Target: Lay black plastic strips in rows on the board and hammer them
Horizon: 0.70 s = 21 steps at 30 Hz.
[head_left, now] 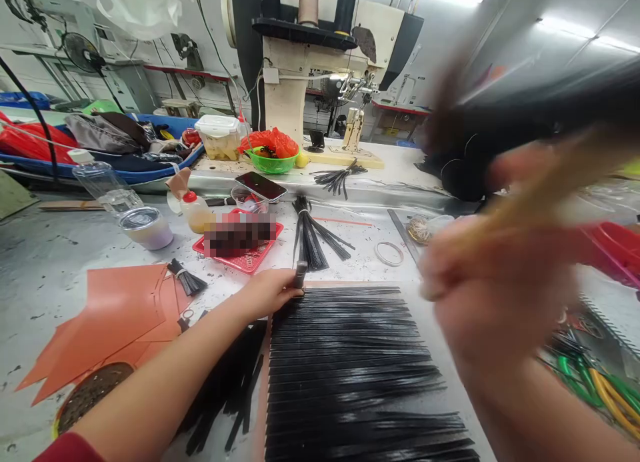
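Observation:
My left hand point(276, 294) pinches a short, dark metal punch point(300, 275), held upright at the top left corner of the black strips point(350, 362). These thin strips lie side by side in rows on a pale board point(262, 402), their loose ends pointing right. Raised at the right and close to the camera, my right hand point(505, 275) is closed round the wooden handle point(550, 189) of a hammer. Motion blurs the hammer's dark head point(530, 119), so its shape is unclear. More black strips point(225, 382) lie partly under my left forearm.
Orange sheets point(120, 302) and a round dish point(93, 395) lie at left. Beyond my left hand are a red tray point(240, 265), tied strip bundles point(310, 239) and a phone point(261, 186). A sewing machine point(285, 82) stands behind. Pliers point(580, 375) lie at right.

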{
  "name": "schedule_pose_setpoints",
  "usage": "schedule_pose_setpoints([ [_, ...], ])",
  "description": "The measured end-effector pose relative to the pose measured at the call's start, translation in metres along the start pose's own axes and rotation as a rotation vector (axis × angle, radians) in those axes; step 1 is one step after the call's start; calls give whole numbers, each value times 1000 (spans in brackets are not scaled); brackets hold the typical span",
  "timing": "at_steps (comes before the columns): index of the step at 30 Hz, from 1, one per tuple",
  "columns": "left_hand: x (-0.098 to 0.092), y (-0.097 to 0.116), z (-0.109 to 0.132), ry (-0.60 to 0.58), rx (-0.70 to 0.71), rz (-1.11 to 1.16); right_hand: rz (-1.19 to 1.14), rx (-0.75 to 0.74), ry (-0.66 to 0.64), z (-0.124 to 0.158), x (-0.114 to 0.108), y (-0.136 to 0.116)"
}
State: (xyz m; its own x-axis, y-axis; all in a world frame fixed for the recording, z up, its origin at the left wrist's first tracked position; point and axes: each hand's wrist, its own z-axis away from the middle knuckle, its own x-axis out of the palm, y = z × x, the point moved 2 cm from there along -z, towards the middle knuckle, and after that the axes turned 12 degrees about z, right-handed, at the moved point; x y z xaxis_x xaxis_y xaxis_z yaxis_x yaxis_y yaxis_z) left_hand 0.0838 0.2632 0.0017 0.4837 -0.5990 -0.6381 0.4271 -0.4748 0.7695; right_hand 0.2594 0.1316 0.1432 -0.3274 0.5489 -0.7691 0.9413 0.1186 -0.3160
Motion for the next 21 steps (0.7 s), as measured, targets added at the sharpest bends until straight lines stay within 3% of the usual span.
schedule_pose_setpoints([
  [3,2,-1,1,18,7,4,51,-83,-342,8,24,6],
  [5,2,-4,1,34,0,22,82,-86,-444,15,25,12],
  [11,-2,-7,-1,60,-47,127,61,-19,-298,22,3,24],
  [21,2,-2,0,-17,-69,106,61,-46,-312,24,1,24],
])
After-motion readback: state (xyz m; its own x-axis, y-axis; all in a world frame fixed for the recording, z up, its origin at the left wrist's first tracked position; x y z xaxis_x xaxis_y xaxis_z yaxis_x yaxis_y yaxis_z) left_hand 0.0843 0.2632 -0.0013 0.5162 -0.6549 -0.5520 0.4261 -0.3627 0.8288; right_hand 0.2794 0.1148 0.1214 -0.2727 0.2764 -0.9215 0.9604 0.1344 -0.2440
